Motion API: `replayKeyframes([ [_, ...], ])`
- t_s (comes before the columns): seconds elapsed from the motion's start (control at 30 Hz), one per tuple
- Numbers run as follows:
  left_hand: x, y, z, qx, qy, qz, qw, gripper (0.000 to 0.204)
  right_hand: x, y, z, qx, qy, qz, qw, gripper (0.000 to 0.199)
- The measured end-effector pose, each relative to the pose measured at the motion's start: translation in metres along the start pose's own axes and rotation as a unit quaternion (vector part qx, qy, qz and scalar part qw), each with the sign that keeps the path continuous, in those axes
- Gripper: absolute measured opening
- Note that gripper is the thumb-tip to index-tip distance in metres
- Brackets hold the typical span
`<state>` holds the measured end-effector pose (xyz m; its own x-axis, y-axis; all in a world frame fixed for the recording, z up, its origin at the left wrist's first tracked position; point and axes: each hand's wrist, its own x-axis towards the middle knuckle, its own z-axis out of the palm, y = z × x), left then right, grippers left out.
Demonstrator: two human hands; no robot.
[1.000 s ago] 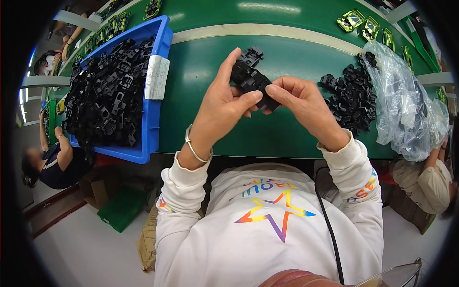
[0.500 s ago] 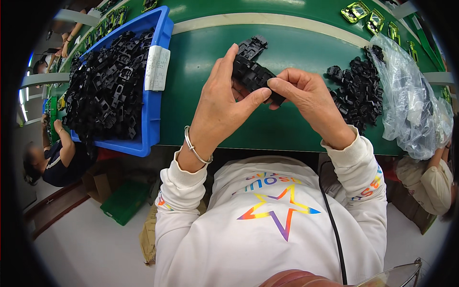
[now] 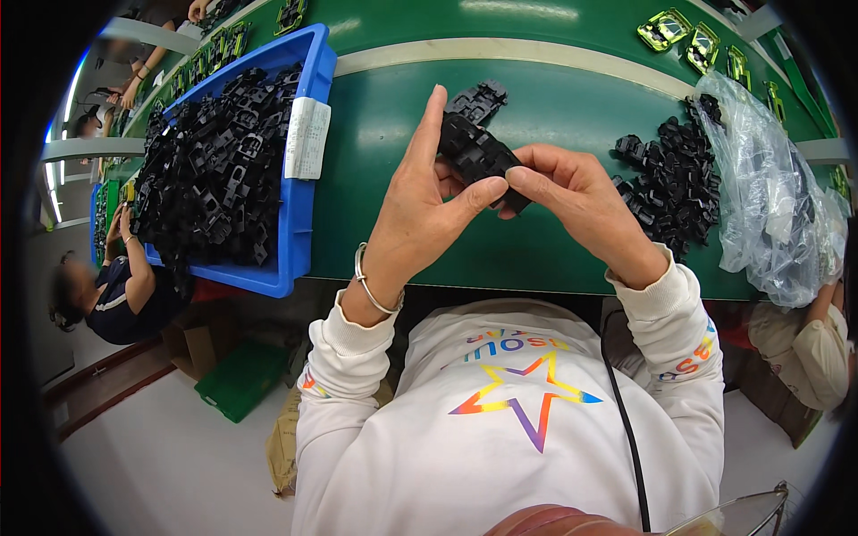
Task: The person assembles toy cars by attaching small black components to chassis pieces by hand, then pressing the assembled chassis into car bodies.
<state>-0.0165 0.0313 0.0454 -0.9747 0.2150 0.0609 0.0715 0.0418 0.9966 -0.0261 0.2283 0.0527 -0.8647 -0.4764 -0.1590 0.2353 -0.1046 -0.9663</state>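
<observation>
Between both hands, above the green table (image 3: 384, 241), is a black molded plastic part (image 3: 483, 157) with notches and raised edges. My left hand (image 3: 420, 201) grips its left side, thumb along the near edge and index finger pointing up. At the part's right end, my right hand (image 3: 567, 183) pinches it between thumb and fingers. Just beyond it, another black plastic part (image 3: 483, 96) lies on the table, partly covered from view. Fingers hide some of the held part's underside.
On the left stands a blue bin (image 3: 297, 214) heaped with black parts (image 3: 219, 170). A pile of small black pieces (image 3: 675, 183) lies at right beside a clear plastic bag (image 3: 769, 196). Yellow-green car-shaped pieces (image 3: 663, 29) sit beyond the pale strip. A person (image 3: 125, 286) works at far left.
The view has shifted slightly, so the table and bin appear a little lower and farther right. Both hands keep their grip on the black part, which is tilted slightly differently.
</observation>
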Motion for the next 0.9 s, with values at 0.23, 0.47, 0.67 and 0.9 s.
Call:
replayKeyframes([
  [0.23, 0.0, 0.009, 0.003, -0.039, 0.005, -0.039, 0.998, 0.094, -0.007, 0.004, 0.0, -0.127, 0.012, -0.031, 0.991, 0.023],
  [0.47, 0.002, -0.009, 0.011, -0.099, 0.085, 0.025, 0.991, 0.089, -0.005, 0.019, 0.009, 0.013, 0.071, -0.088, 0.993, 0.022],
  [0.67, -0.016, -0.016, 0.021, -0.125, 0.13, -0.069, 0.981, 0.042, -0.005, 0.029, 0.006, -0.037, 0.095, -0.056, 0.993, 0.026],
  [0.9, -0.022, -0.009, 0.025, -0.058, 0.133, -0.033, 0.989, 0.022, -0.002, 0.029, 0.009, -0.014, 0.103, -0.052, 0.993, 0.031],
])
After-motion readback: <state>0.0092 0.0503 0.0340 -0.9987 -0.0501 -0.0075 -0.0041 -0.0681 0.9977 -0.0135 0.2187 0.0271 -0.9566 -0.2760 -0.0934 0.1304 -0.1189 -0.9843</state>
